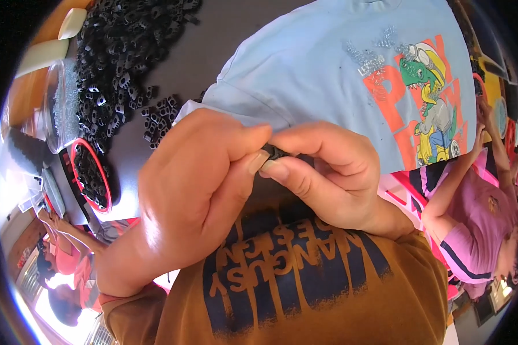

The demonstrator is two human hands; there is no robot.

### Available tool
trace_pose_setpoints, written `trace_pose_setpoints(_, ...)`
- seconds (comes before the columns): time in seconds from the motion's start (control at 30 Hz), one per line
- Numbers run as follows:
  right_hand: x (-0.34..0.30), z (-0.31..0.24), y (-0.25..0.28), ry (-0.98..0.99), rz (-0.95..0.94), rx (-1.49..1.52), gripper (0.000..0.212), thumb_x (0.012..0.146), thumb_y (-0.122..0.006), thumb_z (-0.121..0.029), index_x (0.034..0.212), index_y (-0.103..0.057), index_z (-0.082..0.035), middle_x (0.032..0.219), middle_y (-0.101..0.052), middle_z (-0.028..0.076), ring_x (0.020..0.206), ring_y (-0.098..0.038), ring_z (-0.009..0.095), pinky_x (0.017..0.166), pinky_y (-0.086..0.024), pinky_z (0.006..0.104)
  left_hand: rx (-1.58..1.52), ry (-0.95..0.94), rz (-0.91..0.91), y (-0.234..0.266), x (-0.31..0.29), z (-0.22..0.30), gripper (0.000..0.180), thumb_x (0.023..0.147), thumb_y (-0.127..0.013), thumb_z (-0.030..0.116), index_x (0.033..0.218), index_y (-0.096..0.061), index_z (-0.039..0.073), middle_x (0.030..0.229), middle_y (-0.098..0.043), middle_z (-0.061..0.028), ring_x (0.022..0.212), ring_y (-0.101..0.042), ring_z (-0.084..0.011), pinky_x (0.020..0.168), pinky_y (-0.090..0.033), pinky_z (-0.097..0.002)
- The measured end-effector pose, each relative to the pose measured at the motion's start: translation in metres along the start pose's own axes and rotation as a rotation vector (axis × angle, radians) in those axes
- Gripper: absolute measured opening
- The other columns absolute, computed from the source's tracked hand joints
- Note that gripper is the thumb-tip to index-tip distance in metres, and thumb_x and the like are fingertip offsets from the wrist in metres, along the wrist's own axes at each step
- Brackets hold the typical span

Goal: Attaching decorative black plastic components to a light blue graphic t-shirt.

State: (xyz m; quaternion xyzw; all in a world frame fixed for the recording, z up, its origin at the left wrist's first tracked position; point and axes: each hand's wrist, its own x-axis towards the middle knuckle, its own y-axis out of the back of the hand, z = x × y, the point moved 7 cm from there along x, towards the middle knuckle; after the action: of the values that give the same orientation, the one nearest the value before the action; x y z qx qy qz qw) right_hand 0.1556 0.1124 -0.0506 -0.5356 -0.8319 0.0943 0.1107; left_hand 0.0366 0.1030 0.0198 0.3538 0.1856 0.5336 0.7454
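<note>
Around the small black piece (276,152) at the centre, clamped between thumb and forefinger of both left hand (193,169) and right hand (336,172), a heap of black parts (124,57) spreads toward ten o'clock, a red-rimmed bowl (107,183) stands at nine, and a light-blue shirt (305,63) strewn with silvery bits (380,49) lies at one. The fingertips hide most of the piece, its shape unreadable; the left hand overlaps a smaller cluster (160,118) toward ten.
</note>
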Motion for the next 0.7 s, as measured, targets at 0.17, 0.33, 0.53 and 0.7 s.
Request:
trace_pose_setpoints(0.17, -0.001, 0.001, -0.003, -0.079, -0.031, 0.198, 0.007, 0.084, -0.062, -0.001, 0.091, -0.063, 0.000, 0.078, -0.064, 0.004, 0.069, -0.057, 0.006, 0.060, -0.044, 0.0207, 0.060, -0.021, 0.063, -0.001, -0.006, 0.011, 0.035, 0.072, -0.065, -0.003, 0.106, -0.060, -0.003, 0.089, -0.059, -0.0128, 0.069, -0.055, -0.0184, 0.061, -0.045, -0.0273)
trace_pose_setpoints(0.33, -0.003, 0.002, -0.002, -0.128, -0.065, 0.254, 0.007, 0.085, -0.061, 0.000, 0.092, -0.062, 0.002, 0.080, -0.065, 0.004, 0.072, -0.056, 0.005, 0.063, -0.044, 0.0198, 0.219, -0.169, 0.158, -0.008, -0.012, 0.014, 0.047, 0.065, -0.072, -0.005, 0.109, -0.058, -0.007, 0.089, -0.059, -0.0138, 0.064, -0.055, -0.0167, 0.057, -0.047, -0.0268)
trace_pose_setpoints(0.53, -0.002, 0.003, -0.003, -0.146, -0.053, 0.291, 0.009, 0.085, -0.061, 0.001, 0.094, -0.062, 0.003, 0.081, -0.065, 0.005, 0.074, -0.059, 0.006, 0.064, -0.046, 0.0202, 0.288, -0.367, 0.239, -0.013, -0.012, 0.016, 0.036, 0.066, -0.072, -0.003, 0.100, -0.060, -0.010, 0.077, -0.059, -0.0108, 0.057, -0.055, -0.0186, 0.046, -0.042, -0.0266)
trace_pose_setpoints(0.7, 0.005, 0.003, 0.001, -0.110, -0.043, 0.302, 0.011, 0.086, -0.060, 0.001, 0.096, -0.062, 0.003, 0.082, -0.065, 0.005, 0.075, -0.059, 0.007, 0.065, -0.046, 0.0203, 0.281, -0.341, 0.265, -0.011, -0.001, 0.014, 0.038, 0.065, -0.073, -0.001, 0.100, -0.060, -0.009, 0.077, -0.059, -0.0099, 0.059, -0.056, -0.0182, 0.048, -0.043, -0.0277)
